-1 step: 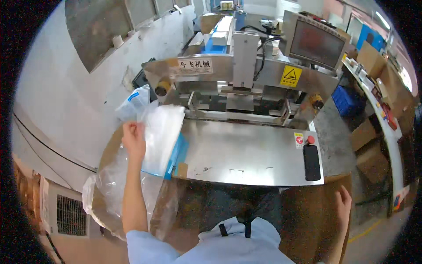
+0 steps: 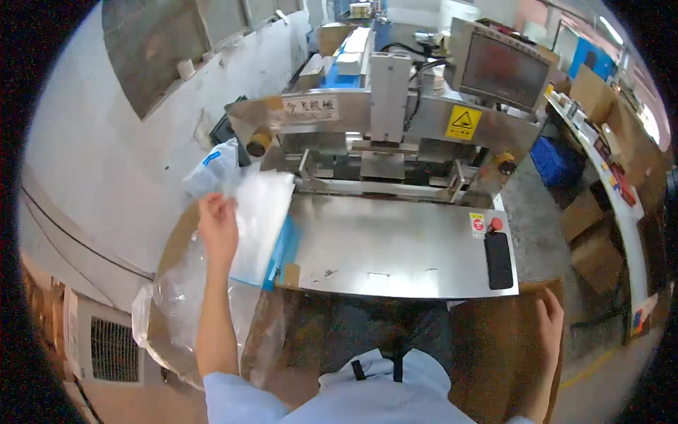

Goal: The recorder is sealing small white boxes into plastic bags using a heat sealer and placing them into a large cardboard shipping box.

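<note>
Sheets (image 2: 260, 230), thin and white, lie stacked over a blue pad (image 2: 284, 247) at the tabletop's (image 2: 388, 244) left edge. By the stack's left side, the left hand (image 2: 220, 215) curls its fingers; I cannot tell whether they pinch a sheet. Past the near right corner, below a phone (image 2: 498, 261), the right hand (image 2: 551, 318) hangs loosely open.

steel bench top (image 2: 388, 247): black phone (image 2: 498, 261) between 3 and 4 o'clock, red button (image 2: 496, 224) between 2 and 3, blue layer (image 2: 284, 249) under white sheets (image 2: 260, 220) at 9.
</note>
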`<state>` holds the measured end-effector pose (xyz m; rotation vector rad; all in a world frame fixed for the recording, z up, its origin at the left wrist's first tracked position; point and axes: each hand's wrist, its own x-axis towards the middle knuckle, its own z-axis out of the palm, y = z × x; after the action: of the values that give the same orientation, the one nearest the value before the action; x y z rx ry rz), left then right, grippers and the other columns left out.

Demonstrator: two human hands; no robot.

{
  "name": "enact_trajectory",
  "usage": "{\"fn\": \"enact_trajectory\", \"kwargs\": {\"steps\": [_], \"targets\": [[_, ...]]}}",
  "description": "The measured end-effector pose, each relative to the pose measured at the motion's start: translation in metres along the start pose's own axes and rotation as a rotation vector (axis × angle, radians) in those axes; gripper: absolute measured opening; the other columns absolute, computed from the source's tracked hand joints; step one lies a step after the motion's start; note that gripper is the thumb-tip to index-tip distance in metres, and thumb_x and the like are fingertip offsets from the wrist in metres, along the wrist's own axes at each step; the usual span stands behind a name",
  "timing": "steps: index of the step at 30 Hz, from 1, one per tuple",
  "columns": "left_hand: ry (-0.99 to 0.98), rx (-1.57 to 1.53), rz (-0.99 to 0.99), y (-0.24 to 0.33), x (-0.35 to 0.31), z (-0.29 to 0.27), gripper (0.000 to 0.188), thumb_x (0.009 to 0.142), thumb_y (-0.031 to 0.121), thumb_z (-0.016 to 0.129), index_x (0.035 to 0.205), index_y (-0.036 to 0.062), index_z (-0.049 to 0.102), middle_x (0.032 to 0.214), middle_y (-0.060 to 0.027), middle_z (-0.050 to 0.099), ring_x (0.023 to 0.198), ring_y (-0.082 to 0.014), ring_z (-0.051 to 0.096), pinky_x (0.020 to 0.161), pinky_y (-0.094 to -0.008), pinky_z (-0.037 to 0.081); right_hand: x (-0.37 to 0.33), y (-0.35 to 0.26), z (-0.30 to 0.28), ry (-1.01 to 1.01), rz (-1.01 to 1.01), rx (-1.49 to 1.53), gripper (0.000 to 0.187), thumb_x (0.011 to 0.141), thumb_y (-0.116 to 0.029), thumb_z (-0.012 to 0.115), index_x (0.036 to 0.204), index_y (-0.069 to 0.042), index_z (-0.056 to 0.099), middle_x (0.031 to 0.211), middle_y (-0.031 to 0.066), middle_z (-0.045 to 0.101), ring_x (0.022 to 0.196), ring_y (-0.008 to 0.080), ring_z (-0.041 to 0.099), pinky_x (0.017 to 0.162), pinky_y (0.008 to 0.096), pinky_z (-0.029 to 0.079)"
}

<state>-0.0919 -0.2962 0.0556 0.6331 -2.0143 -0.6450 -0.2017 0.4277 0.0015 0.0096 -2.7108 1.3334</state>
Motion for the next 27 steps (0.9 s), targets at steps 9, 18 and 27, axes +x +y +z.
{"fn": "enact_trajectory", "kwargs": {"steps": [9,18,27], "targets": [[-0.759,-0.477,0.235,0.184,-0.138,0.026,0.015,0.090,0.005,0.066,0.104,0.0021,0.071,0.095,-0.0087,0.073,0.085,-0.0157,0.070,0.070,-0.0290,0.057,-0.005,-0.230,0.149,-0.386,-0.782,0.239,0.046,0.082,-0.017,0.078,0.122,-0.004,0.061,0.122,0.0187,0.063,0.116,0.0342,0.060,0.098,0.0411,0.047],[-0.938,-0.453,-0.449,0.155,-0.213,0.041,0.023,0.088,0.011,0.073,0.106,-0.0030,0.068,0.096,-0.0098,0.074,0.084,-0.0156,0.070,0.073,-0.0276,0.055,-0.020,-0.200,0.183,-0.249,-1.049,0.205,0.013,0.081,-0.018,0.073,0.087,-0.009,0.066,0.093,0.0067,0.068,0.086,0.0293,0.066,0.076,0.0393,0.055],[-1.120,-0.151,0.660,0.188,-0.170,0.063,0.030,0.090,0.023,0.065,0.118,0.0120,0.064,0.102,-0.0151,0.069,0.088,-0.0338,0.066,0.078,-0.0457,0.054,-0.025,-0.160,0.189,-0.549,-1.116,-0.184,0.017,0.080,-0.018,0.067,0.094,-0.009,0.067,0.083,0.0087,0.066,0.086,0.0301,0.066,0.099,0.0481,0.048]]}}
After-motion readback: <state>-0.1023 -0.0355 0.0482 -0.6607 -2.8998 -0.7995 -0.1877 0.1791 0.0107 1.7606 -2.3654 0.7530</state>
